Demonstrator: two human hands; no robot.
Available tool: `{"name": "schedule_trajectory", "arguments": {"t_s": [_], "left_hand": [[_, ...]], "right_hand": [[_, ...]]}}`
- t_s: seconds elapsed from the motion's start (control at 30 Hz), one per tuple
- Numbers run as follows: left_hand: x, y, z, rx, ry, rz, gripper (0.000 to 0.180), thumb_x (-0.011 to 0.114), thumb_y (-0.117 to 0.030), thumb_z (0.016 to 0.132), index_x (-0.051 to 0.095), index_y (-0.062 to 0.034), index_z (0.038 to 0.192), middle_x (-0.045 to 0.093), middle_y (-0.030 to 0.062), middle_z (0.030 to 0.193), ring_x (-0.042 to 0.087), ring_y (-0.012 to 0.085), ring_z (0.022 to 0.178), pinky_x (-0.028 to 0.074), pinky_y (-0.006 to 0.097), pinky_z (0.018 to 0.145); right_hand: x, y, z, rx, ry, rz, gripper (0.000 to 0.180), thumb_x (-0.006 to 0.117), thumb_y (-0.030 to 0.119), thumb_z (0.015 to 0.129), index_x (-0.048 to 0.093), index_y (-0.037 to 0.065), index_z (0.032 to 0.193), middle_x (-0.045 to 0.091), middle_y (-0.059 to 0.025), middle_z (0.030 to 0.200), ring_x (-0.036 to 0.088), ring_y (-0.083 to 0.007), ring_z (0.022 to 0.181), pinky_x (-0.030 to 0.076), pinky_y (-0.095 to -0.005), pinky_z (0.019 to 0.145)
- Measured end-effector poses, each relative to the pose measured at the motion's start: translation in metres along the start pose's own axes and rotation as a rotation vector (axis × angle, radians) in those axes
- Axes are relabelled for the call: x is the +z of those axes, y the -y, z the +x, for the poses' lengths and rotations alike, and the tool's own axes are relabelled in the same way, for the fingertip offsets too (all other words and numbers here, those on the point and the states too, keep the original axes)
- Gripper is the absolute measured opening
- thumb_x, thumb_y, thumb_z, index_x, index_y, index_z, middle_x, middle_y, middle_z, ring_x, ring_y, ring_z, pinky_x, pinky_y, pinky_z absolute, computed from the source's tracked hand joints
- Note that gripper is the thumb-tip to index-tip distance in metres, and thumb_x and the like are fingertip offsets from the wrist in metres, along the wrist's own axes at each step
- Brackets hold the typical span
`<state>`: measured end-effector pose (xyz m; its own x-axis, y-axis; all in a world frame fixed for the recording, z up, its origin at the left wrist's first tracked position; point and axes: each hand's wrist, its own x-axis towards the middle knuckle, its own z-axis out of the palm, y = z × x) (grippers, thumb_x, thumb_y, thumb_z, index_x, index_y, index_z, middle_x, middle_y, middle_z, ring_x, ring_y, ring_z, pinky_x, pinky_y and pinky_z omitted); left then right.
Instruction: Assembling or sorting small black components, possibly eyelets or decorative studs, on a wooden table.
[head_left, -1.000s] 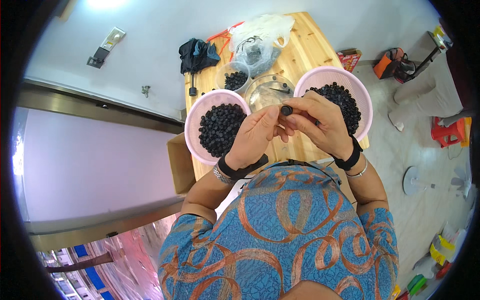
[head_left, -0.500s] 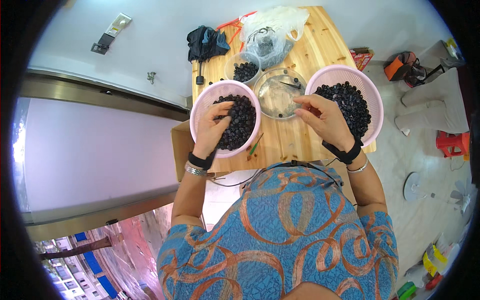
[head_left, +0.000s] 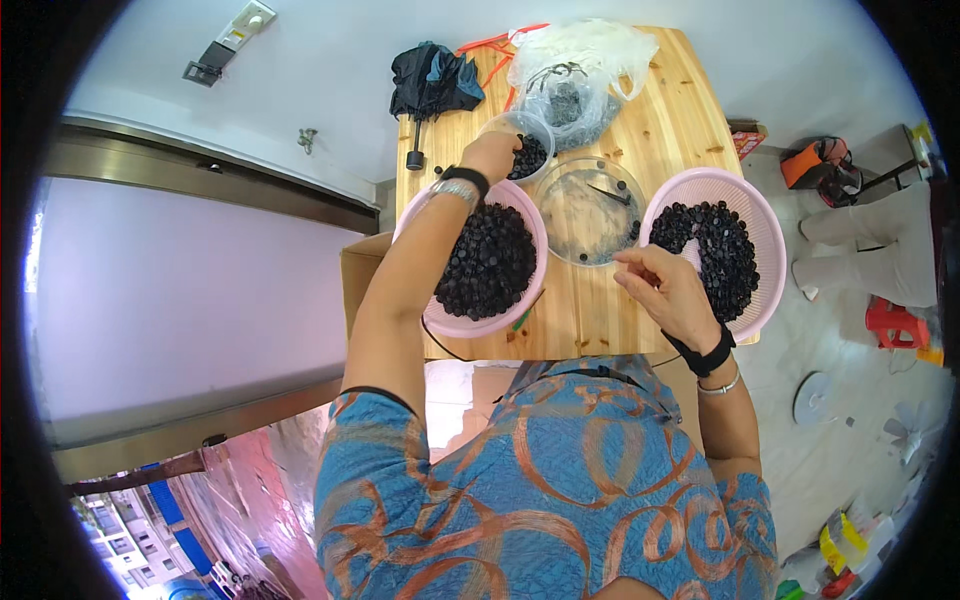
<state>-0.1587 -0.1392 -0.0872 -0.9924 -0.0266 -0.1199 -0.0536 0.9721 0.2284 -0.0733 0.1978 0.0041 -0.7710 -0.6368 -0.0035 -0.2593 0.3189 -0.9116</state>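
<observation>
My left hand reaches over the rim of a clear plastic bowl holding small black caps. Its fingertips point into the bowl and are hidden. My right hand hovers between a round clear tray and the right pink basket, thumb and fingers closed in a pinch. What the pinch holds, if anything, is too small to make out. Several black caps and a dark thin tool lie in the tray. Under my left forearm stands the left pink basket, heaped with black caps.
A folded black umbrella lies at the table's back left. Plastic bags rest at the back, one with dark contents. A green-handled tool lies beside the left basket. A cardboard box stands by the wooden table.
My left hand has moved from the left basket's caps forward to the clear bowl. My right hand has stayed pinched near the right basket and tray. The view has shifted slightly.
</observation>
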Motion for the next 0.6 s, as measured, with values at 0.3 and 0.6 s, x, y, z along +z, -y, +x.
{"name": "schedule_trajectory", "arguments": {"t_s": [0.3,0.6], "left_hand": [[0.052,0.012,0.05,-0.226,-0.018,0.228,0.02,0.049,-0.013,0.079,0.066,-0.0082,0.09,0.064,0.0135,0.093,0.06,0.0284,0.091,0.049,0.04,0.075],[0.03,0.024,0.017,-0.09,-0.07,-0.337,0.021,0.059,-0.01,0.072,0.062,-0.0007,0.09,0.064,0.014,0.088,0.064,0.0236,0.074,0.05,0.032,0.068]], "right_hand": [[0.0,-0.008,0.011,0.026,-0.028,-0.099,0.022,0.063,0.015,0.078,0.06,0.0,0.095,0.056,-0.0096,0.072,0.054,-0.0195,0.059,0.044,-0.0291,0.056],[0.022,-0.061,0.092,-0.053,0.071,-0.541,0.021,0.056,0.018,0.077,0.063,0.001,0.089,0.062,-0.0169,0.084,0.059,-0.0332,0.077,0.047,-0.0398,0.066]]}}
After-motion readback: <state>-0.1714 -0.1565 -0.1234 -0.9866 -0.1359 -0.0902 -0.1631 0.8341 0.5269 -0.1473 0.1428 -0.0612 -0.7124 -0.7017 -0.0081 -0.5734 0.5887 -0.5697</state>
